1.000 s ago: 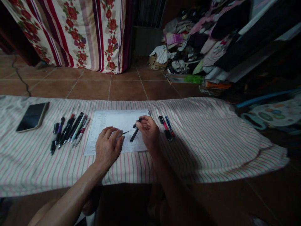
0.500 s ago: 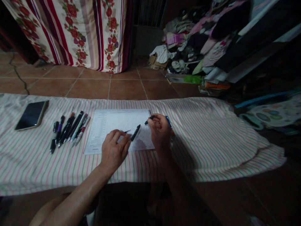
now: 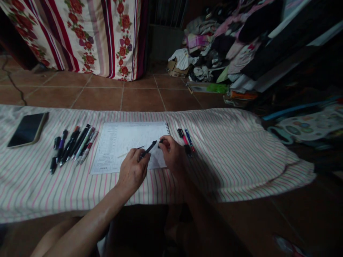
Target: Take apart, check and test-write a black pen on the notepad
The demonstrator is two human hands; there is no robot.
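My left hand is closed on a black pen barrel, which slants up to the right over the notebook. My right hand pinches a small black pen part just right of the barrel's upper end, and a narrow gap seems to lie between them. Under both hands is the spiral notebook, its page printed and written on. A thin pen refill lies on the page, partly behind my left fingers, its dark tip showing beyond them.
Several pens lie in a bunch left of the notebook, with a phone farther left. A red-and-black pen and a blue pen lie to the right. A striped cloth covers the table. Clothes are piled beyond.
My left hand has taken hold of the black barrel that lay on the page. My right hand has moved left and down with the small part, uncovering the two pens at right.
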